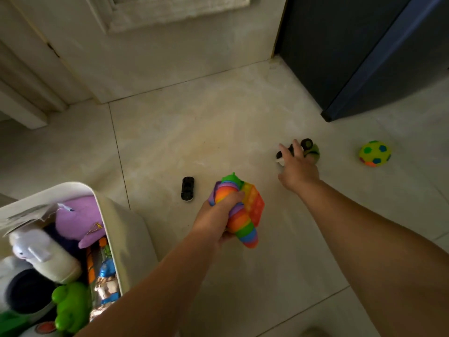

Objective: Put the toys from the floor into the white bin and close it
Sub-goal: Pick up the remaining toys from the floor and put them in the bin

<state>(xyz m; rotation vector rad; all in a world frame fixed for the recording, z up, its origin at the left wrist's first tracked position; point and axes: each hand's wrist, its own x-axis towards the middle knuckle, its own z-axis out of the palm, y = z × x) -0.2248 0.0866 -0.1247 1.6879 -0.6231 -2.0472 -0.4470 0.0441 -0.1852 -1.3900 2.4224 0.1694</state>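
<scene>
the floor [194,132] is laid with large, pale, glossy marbled tiles crossed by thin dark grout lines [119,152], dimly lit with a soft sheen. a dark blue cabinet [352,57] stands on it at the upper right. left of the cabinet runs a cream wall [170,62] with a raised textured panel [179,10], and further left a white moulded door frame [29,88] with chipped paint.

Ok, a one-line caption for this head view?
Left hand grips a rainbow segmented plastic slug; right hand reaches over a green-and-black toy vehicle; white plastic bin open.
</scene>
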